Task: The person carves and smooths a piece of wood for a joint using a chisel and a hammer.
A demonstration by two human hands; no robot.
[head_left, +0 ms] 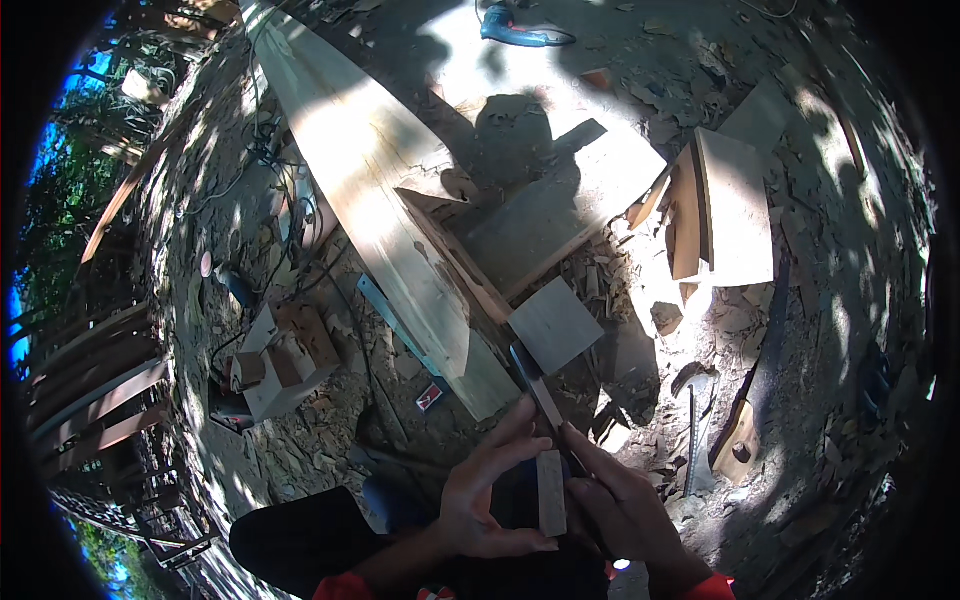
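At the bottom middle, my left hand (485, 500) grips a small pale wood block (552, 492), fingers at its upper end and thumb at its lower end. My right hand (630, 505) is closed around a long, narrow flat-bladed tool (540, 388), possibly a chisel; its lower part is mostly hidden by the hand. The blade points up and away, and one finger of my left hand lies by its side. Just past the blade tip rests a square-faced wood block (557, 326).
A long pale plank (375, 190) runs to the far left, a teal strip (400, 325) beside it. A wide board (540, 220) lies beyond the blade. On the right are a large wood block (738, 210) and a wooden-handled saw (737, 443). A blue power tool (512, 28) lies far off.
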